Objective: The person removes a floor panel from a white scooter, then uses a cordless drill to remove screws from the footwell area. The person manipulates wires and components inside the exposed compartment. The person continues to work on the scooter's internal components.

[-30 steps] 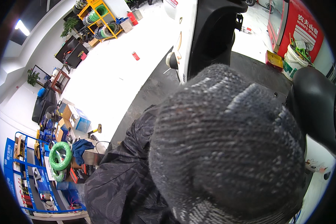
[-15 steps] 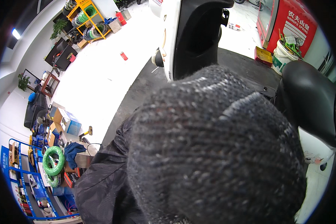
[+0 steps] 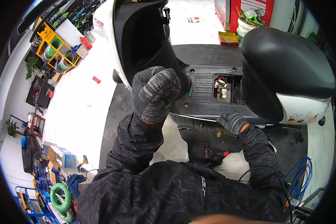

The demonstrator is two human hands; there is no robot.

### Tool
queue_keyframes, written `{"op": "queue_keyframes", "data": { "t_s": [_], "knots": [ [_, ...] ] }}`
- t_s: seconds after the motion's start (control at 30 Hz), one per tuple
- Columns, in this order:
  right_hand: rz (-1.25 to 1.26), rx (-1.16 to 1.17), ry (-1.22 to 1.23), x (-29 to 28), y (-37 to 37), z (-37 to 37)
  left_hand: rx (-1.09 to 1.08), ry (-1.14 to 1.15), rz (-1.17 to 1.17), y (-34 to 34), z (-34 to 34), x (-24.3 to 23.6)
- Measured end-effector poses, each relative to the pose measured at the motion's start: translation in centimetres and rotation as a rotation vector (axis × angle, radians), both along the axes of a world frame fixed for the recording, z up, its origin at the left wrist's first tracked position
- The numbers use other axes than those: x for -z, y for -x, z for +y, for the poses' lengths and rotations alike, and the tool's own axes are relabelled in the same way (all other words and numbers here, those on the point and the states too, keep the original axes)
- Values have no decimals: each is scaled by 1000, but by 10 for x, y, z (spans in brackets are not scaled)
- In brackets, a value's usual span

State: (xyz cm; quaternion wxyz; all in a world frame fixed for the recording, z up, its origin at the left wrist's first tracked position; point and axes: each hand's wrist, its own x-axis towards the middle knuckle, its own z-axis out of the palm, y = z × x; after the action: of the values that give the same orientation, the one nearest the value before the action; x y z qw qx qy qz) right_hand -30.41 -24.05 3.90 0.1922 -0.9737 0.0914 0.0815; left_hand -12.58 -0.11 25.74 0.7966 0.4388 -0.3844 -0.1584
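My left hand (image 3: 156, 95), in a grey knitted glove, is raised in front of the scooter's black leg shield (image 3: 142, 41). Its fingers are curled into a fist, and nothing sticks out of it. My right hand (image 3: 233, 123), gloved alike, rests with fingers stretched along the near edge of the black footboard (image 3: 201, 109). Beyond it, a rectangular opening (image 3: 215, 98) in the footboard shows wires and connectors. A small green-handled screwdriver (image 3: 191, 89) lies on the ribbed part left of that opening. Below the footboard, a red and black power driver (image 3: 207, 149) sits on the dark mat.
The black seat (image 3: 287, 59) rises at the right. Behind the scooter stand a yellow tray (image 3: 228, 38) and a white bucket (image 3: 245, 28) of scraps. A coiled blue hose (image 3: 302, 175) lies at lower right. A hammer (image 3: 83, 161) and boxes (image 3: 63, 156) are at left.
A gloved hand that filled the middle of the view has drawn away from the camera. The view has shifted, bringing the footboard, its opening and my right hand into sight.
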Motion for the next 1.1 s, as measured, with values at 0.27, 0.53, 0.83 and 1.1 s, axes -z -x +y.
{"op": "queue_keyframes", "data": {
  "t_s": [0.27, 0.53, 0.83, 1.1],
  "knots": [
    [-12, 40, 3, 6, 6, -1, 128, 57, 96, -4, 4, 16],
    [-448, -167, 232, -37, 19, 22, 83, -447, 201, 31, -20, 127],
    [-188, -182, 305, -85, 9, 97, 696, -295, 1379, 108, -65, 256],
    [-160, -178, 336, -89, -7, 116, 618, -288, 1376, 91, -53, 243]
  ]
}}
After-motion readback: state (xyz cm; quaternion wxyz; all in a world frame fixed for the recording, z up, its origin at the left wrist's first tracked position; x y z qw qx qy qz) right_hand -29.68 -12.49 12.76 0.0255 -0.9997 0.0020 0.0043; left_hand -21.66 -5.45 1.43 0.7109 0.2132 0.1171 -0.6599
